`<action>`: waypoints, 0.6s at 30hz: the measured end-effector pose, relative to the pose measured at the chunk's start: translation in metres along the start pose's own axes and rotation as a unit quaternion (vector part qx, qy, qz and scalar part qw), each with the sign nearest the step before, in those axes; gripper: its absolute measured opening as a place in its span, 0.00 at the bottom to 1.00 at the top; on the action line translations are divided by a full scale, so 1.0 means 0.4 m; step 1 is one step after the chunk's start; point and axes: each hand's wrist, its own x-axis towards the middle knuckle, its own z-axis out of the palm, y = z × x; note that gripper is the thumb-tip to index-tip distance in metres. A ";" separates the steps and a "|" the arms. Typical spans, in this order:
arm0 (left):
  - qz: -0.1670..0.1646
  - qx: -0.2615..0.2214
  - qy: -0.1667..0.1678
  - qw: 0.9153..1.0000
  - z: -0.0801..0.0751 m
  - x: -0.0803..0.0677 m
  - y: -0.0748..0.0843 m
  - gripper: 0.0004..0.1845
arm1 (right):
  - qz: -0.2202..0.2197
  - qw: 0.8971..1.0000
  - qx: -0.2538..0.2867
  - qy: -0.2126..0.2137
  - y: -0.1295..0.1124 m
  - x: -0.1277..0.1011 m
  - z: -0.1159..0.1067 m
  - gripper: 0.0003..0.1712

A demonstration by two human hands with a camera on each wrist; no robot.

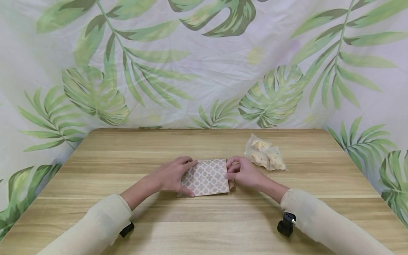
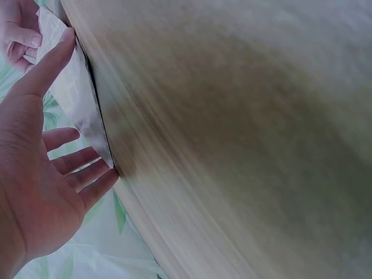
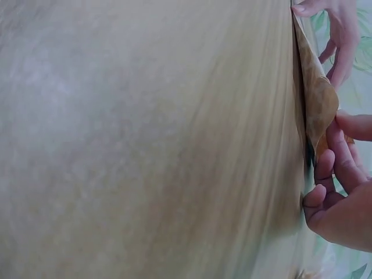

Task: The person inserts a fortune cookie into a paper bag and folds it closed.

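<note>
A brown paper bag (image 1: 208,177) with a white lattice print lies flat in the middle of the wooden table (image 1: 204,219). My left hand (image 1: 174,175) rests on its left end, fingers straight and spread, thumb at the near edge. In the left wrist view the left hand (image 2: 46,168) lies flat against the bag (image 2: 72,93). My right hand (image 1: 236,171) pinches the bag's right end with curled fingers. In the right wrist view the right hand (image 3: 337,197) lifts the plain brown end of the bag (image 3: 317,99) off the table.
A clear plastic bag (image 1: 265,156) of pale yellow snacks lies on the table just beyond my right hand. A leaf-print cloth (image 1: 204,71) hangs behind and along both sides of the table. Black wrist cameras (image 1: 285,224) sit under both sleeves.
</note>
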 end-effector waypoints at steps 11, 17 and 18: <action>0.002 0.001 0.005 1.000 -0.001 -0.001 -0.003 0.60 | 0.044 0.996 0.073 -0.006 -0.003 0.006 -0.004 0.16; 0.004 -0.001 0.008 1.000 0.001 -0.001 -0.004 0.60 | 0.052 0.994 0.095 -0.019 -0.007 0.009 -0.015 0.17; 0.005 -0.001 0.008 1.000 0.001 -0.001 -0.004 0.60 | 0.048 0.994 0.093 -0.022 -0.007 0.009 -0.017 0.17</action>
